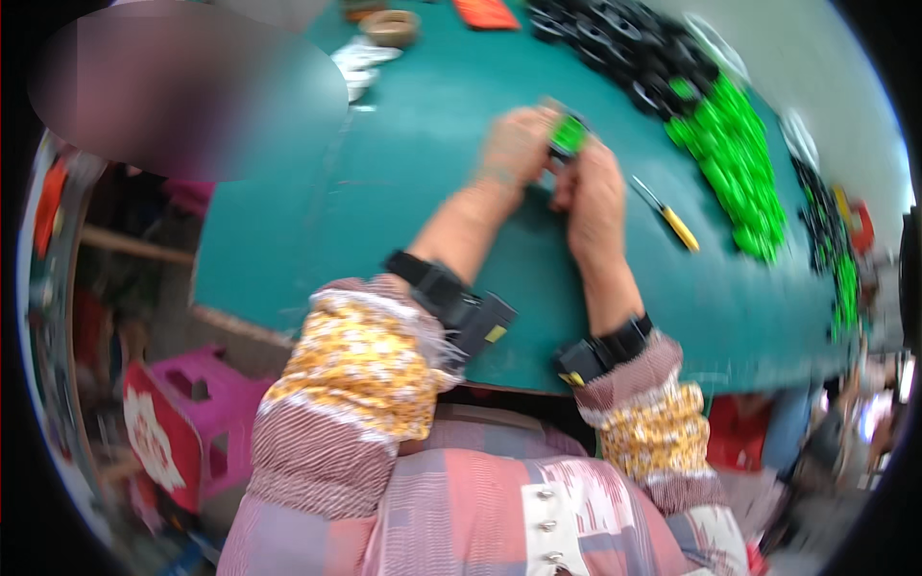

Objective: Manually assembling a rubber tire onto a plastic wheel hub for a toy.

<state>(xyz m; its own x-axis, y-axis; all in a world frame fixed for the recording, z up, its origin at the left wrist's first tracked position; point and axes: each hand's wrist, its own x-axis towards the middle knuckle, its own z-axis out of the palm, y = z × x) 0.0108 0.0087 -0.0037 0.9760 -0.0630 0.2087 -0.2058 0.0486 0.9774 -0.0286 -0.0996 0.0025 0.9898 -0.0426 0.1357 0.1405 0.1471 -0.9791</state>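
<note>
Over the green tabletop (423,192), my left hand (519,146) and my right hand (594,192) meet at a small green-and-black piece (568,137). Both have their fingers closed on it, the left from its left side and the right from below and to the right. Motion blur hides its exact kind; its face looks bright green with a dark rim. To the right of my right hand lies a screwdriver (680,228) with a yellow handle, its thin metal shaft pointing up and left.
Bright green parts (735,168) are heaped at the right, beside a pile of black ring-shaped parts (624,43). At the back are a tan roll of tape (391,29), a white crumpled item (360,62) and an orange piece (487,13). A purple stool (216,384) stands left of the table.
</note>
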